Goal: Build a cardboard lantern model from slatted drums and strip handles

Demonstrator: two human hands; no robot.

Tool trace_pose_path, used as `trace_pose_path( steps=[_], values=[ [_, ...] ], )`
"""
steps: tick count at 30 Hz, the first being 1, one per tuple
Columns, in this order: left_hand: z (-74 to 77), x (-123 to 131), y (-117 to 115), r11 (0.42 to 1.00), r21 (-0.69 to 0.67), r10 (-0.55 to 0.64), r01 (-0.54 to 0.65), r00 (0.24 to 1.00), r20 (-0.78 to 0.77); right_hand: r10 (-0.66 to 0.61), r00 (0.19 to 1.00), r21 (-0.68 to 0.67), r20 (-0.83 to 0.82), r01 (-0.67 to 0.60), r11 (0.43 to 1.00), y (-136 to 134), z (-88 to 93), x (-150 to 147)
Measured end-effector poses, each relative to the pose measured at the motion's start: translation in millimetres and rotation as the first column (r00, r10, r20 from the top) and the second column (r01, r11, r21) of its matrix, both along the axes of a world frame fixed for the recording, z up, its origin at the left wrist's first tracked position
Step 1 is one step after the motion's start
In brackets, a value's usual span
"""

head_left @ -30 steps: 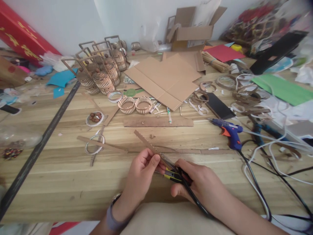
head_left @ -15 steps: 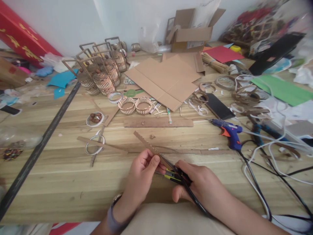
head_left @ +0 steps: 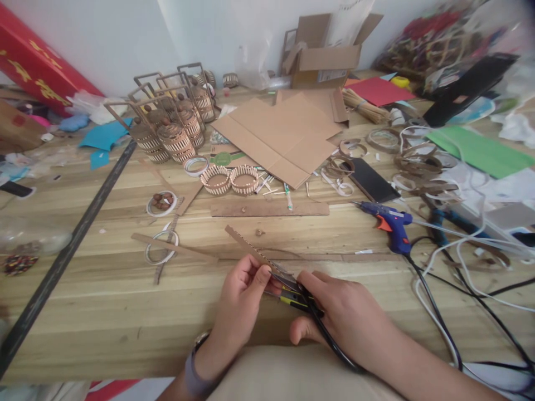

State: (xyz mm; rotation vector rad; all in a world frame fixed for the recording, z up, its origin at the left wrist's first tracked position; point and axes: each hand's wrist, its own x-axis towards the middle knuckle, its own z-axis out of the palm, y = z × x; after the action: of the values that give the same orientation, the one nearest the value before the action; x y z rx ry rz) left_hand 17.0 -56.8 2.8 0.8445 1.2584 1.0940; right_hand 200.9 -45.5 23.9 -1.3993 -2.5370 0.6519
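Note:
My left hand [head_left: 242, 301] pinches a narrow corrugated cardboard strip [head_left: 246, 248] near the table's front edge; the strip slants up and to the left from my fingers. My right hand [head_left: 338, 312] is closed on a yellow and black utility knife [head_left: 292, 295], its blade end against the strip by my left thumb. A black cable [head_left: 330, 345] runs over my right hand. A watch sits on my left wrist.
A blue glue gun [head_left: 390, 225] lies to the right among cables. Flat cardboard sheets [head_left: 284, 136], an open box [head_left: 326, 55], small cardboard baskets [head_left: 173, 125], two round rims [head_left: 229, 179], a phone [head_left: 371, 181], tape rings and long strips cover the wooden table [head_left: 104, 312].
The hands shifted slightly left with the strip and knife; otherwise nothing has visibly changed.

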Motion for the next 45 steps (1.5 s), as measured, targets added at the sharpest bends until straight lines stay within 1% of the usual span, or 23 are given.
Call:
trace_pose_path(
  steps=[4,9,13,16,19,23,25,29,33,38,42,45],
  values=[
    [-1.4,0.8,-1.5,1.0,0.003,0.009,-0.009,1.0,0.015,0.0,1.0,-0.006,-0.009,-0.001,1.0,-0.9,-1.8,-0.5],
    [-2.9,2.6,-2.3,1.0,-0.002,0.01,-0.01,0.997,0.072,0.014,0.995,-0.003,-0.099,-0.014,1.0,-1.7,-6.9,0.6],
    [-3.1,3.5,-2.3,1.0,-0.011,0.01,-0.009,0.997,0.08,0.036,0.986,0.021,-0.161,-0.033,0.999,-3.2,-12.2,2.8],
    [-2.7,4.2,-1.4,1.0,-0.021,0.009,-0.007,0.996,0.087,0.036,0.989,0.028,-0.145,-0.033,0.999,-2.7,-12.7,4.5],
    [-3.6,4.7,-0.4,1.0,-0.02,0.02,-0.019,0.996,0.092,0.03,0.993,0.016,-0.11,-0.029,0.999,0.2,-8.2,4.9],
    [-6.2,5.0,-0.2,1.0,-0.024,-0.003,0.005,0.997,0.083,0.03,0.999,0.038,-0.023,-0.029,0.999,4.6,-0.5,2.6],
    [-6.2,4.9,-0.3,1.0,-0.027,-0.009,0.011,0.998,0.058,0.028,1.0,0.06,0.013,-0.028,0.998,5.0,0.4,1.1],
    [-3.0,4.4,-0.2,1.0,-0.016,-0.018,0.018,1.0,0.012,0.027,0.999,0.1,0.019,-0.029,0.995,2.2,-4.9,-0.5],
    [-1.9,4.1,-0.2,1.0,-0.002,-0.026,0.026,0.999,0.032,0.038,0.999,0.116,-0.009,-0.037,0.993,0.1,-11.1,0.0],
    [-4.4,4.3,-0.6,1.0,-0.004,-0.03,0.031,0.997,0.07,0.024,0.996,0.059,-0.088,-0.019,0.998,-0.2,-15.0,1.6],
    [-1.4,6.5,0.3,0.997,-0.031,-0.063,0.067,0.993,0.103,0.006,0.991,-0.059,-0.137,-0.014,0.998,0.1,-16.4,1.4],
    [1.2,8.0,1.4,0.994,-0.044,-0.092,0.1,0.985,0.149,-0.03,0.984,-0.137,-0.174,0.006,0.991,3.0,-14.0,2.0]
  ],
)
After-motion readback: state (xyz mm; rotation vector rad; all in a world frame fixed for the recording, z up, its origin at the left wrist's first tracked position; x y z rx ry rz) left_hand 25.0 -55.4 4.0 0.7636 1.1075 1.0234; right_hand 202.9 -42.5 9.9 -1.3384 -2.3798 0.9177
